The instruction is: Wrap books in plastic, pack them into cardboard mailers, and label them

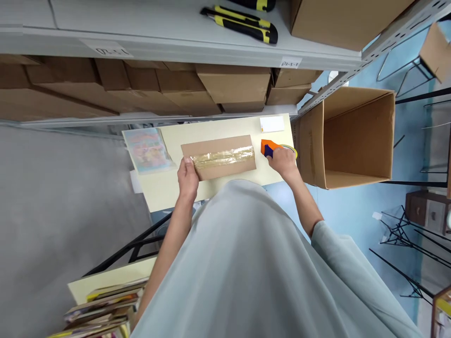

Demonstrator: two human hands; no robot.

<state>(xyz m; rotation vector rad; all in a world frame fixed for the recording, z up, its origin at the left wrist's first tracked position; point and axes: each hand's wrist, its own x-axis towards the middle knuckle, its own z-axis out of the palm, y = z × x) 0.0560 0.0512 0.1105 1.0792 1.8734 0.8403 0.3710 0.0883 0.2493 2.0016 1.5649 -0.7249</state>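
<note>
A flat cardboard package (225,174) lies on the pale yellow table (218,126), a strip of shiny tape (225,157) running along its length. My left hand (188,177) grips the package's left end, thumb on top and fingers along the edge. Beyond the package's right end, my right hand (283,161) is closed around an orange and blue tape dispenser (268,146). Part of a yellowish tape roll shows beside that hand. The dispenser is apart from the package.
A colourful printed booklet in clear wrap (147,149) lies at the table's left. A white card (272,124) is near the back edge. Utility knives (243,23) rest on the shelf above, over several cardboard boxes (232,84). An open carton (313,145) stands to the right.
</note>
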